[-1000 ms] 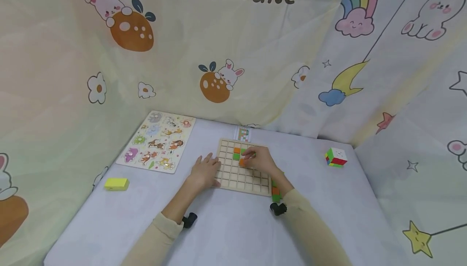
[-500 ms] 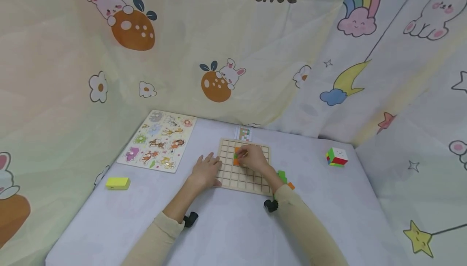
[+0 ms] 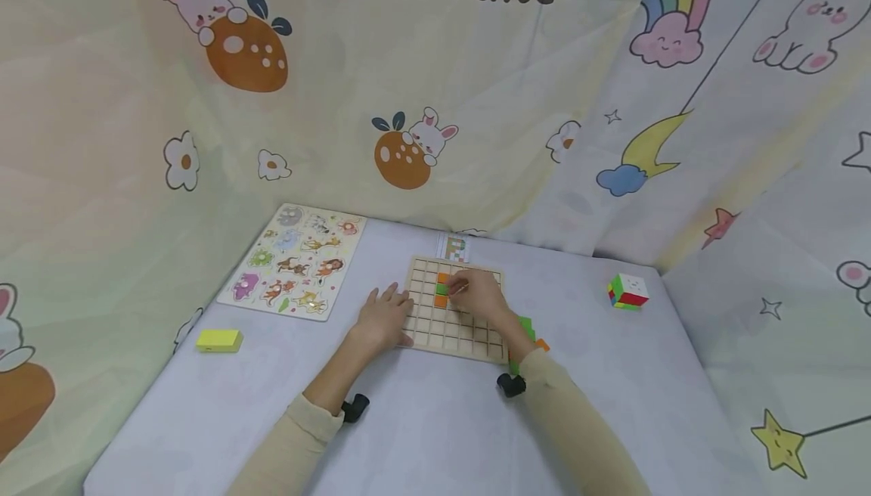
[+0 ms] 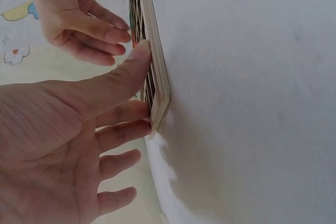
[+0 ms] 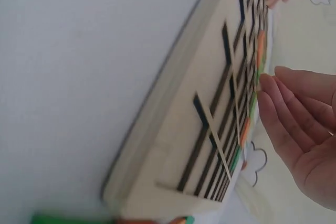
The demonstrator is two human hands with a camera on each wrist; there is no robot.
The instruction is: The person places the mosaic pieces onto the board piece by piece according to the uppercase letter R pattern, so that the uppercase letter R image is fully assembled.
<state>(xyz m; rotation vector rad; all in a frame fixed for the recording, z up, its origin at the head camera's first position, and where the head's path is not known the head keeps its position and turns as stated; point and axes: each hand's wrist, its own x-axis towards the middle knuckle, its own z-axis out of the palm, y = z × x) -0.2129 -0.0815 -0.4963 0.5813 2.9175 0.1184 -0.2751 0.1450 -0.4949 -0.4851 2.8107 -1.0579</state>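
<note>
A square wooden grid board (image 3: 422, 330) lies on the table. My left hand (image 3: 384, 320) rests at its left edge, fingers spread; in the left wrist view the thumb (image 4: 139, 51) lies over the rim. Over the board, my right hand (image 3: 479, 296) has its fingertips close above the coloured cubes. An orange cube (image 3: 442, 278), a green cube (image 3: 441, 289) and another orange cube (image 3: 441, 302) stand in a column. The right wrist view shows the right fingertips (image 5: 266, 82) at the cubes, with nothing visibly pinched. The hand hides other cells.
Loose green cubes (image 3: 526, 325) and an orange cube (image 3: 542, 345) lie off the board's right edge, partly behind the right forearm. A pattern card (image 3: 456, 248) lies behind the board. Around stand an animal puzzle (image 3: 299, 261), a yellow block (image 3: 219, 341) and a puzzle cube (image 3: 627, 292).
The orange cube at my right fingertips has gone into the cell in front of the green cube. My right hand has shifted slightly left and back. The left hand stays put.
</note>
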